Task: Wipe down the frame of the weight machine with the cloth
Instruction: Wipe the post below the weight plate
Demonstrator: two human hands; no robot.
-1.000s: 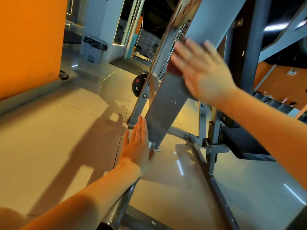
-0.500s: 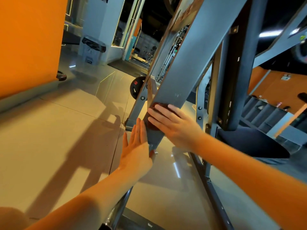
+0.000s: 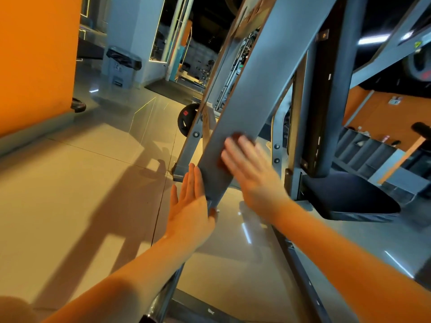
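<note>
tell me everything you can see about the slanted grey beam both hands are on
The beam is a broad, flat grey bar, seemingly painted metal with a dull sheen. It leans steeply, with its lower end near the tiled floor, and rises up and to the right out of the picture. The left hand rests flat, fingers straight, against its left edge near the lower end. The blurred right hand presses a dark red cloth onto its front face just above.

The flat grey-blue metal beam of the weight machine frame (image 3: pixel 254 94) leans steeply, rising toward the upper right. The dark red cloth (image 3: pixel 236 137) lies flat against the beam's lower face, mostly covered by the blurred right hand (image 3: pixel 251 173) pressed on it.
</note>
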